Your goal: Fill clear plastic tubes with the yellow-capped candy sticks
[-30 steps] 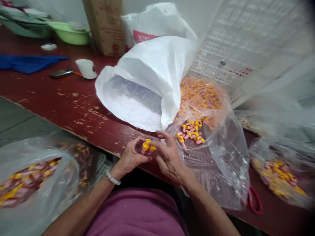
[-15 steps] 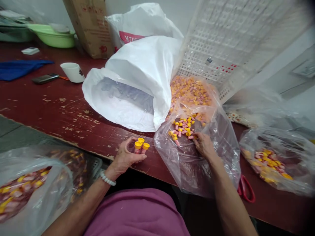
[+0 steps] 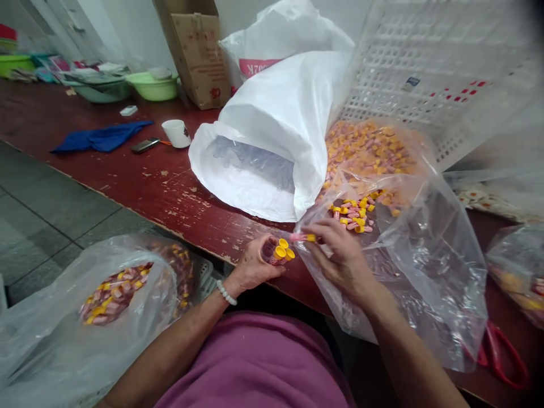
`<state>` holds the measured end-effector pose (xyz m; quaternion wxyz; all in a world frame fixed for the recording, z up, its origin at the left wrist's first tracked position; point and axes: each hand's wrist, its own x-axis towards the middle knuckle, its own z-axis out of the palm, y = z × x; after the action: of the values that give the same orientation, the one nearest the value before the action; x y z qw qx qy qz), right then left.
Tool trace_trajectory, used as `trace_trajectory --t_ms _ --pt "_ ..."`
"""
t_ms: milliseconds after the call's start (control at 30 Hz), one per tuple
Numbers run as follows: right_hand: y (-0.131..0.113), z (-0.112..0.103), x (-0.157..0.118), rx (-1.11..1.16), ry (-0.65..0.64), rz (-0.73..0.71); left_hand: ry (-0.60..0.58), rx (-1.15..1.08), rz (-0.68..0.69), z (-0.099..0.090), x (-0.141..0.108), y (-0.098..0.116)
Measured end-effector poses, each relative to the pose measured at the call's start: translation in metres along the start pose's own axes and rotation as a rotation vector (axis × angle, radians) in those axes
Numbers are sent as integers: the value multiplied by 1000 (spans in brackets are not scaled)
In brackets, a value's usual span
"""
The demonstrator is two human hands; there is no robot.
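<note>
My left hand, with a white bead bracelet at its wrist, is closed around a small clear plastic cup. Several small pink-patterned tubes with yellow caps stand upright in that cup. Between the fingers of my right hand is a single yellow-capped tube, lying nearly level just right of the cup. Behind that hand, an open clear plastic bag spreads over the table, with loose yellow-capped tubes at its mouth and a big heap of them farther in.
Left of the heap lies an open white sack with clear plastic pieces inside. A white basket leans behind. Another bag of tubes is low at left. Red-handled scissors lie at right; a mug and phone are farther left.
My right hand has come away from the loose tubes toward the cup, bringing one tube in its fingers. My left hand still holds the cup. The view has turned left.
</note>
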<state>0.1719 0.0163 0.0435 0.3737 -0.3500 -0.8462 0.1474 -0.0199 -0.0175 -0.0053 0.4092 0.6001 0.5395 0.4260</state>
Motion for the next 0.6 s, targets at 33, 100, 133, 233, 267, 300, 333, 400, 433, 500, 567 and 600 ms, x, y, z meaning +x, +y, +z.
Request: trace_trajectory --t_ms 33,100,133,233,267,300,333,400,433,500,567,600 --pt "-9 9 5 21 -37 -45 -11 27 39 0 -1 1" --pt "-17 23 11 44 -110 -108 -19 62 85 -1 -3 1" --pt "-17 27 13 58 -140 -126 -19 72 88 -2 -3 1" --pt "-14 31 13 110 -115 -114 -9 82 65 -4 -5 0" --pt "-13 31 12 114 -64 -85 -6 80 56 -5 -5 0" --pt "-13 31 11 104 -14 -55 -6 77 48 -5 -5 0" --pt "-14 33 9 81 17 -33 -8 69 41 -6 -5 0" --pt "-17 39 6 28 0 -29 -22 16 24 -5 -4 0" --pt "-19 43 4 2 -46 -34 -31 -22 16 -5 -3 0" --pt "-19 47 3 -22 -129 -41 -48 -82 2 -4 -1 0" --pt "-11 41 4 -4 -104 -18 -46 -126 -29 -3 2 0" --pt "-2 35 4 1 -38 13 -44 -163 -62 -3 3 1"
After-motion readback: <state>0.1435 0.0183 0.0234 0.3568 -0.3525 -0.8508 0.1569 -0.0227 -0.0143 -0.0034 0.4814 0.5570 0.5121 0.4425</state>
